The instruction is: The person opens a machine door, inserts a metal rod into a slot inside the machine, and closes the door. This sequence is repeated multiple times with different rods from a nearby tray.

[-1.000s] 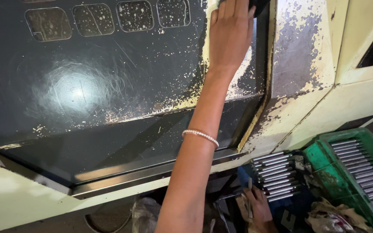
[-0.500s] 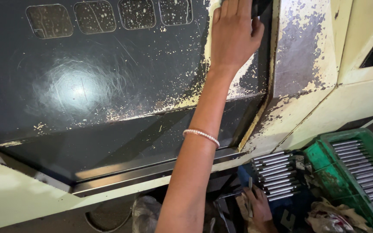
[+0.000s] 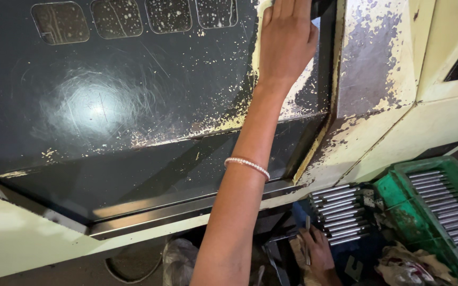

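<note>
Logged at 12 o'clock: left hand (image 3: 287,47) laid flat against the dark, scratched metal sliding door (image 3: 133,106), close to its right edge. Fingers stretched upward, tips cut off by the top of the view. Cannot tell whether curled over a handle or merely pressing. Noted a thin pearl-coloured bead bracelet (image 3: 247,165) on that forearm.

Logged at 5 o'clock, low down: right hand (image 3: 319,257) closed around a thin steel rod (image 3: 307,244), held roughly upright. Just above it, a stacked row of polished steel rods (image 3: 340,212). At 4 o'clock, a green plastic crate (image 3: 396,190) with more of the same. At 5 o'clock beside the crate, a crumpled brown rag (image 3: 404,267).

Flanking the door at 2 o'clock: cream machine frame with flaking paint (image 3: 377,79).

Risks, as judged:
- Pinching of left fingers between door edge and frame, given the narrow gap there.
- Slipping of the palm on the smooth panel, if no handle gripped.
- Snagging of the bracelet on the lower door track.
- Dropping or knocking of the held rod against the stacked row, with attention split between high and low hands.
- Toppling of the stacked rods from such a knock.
</note>
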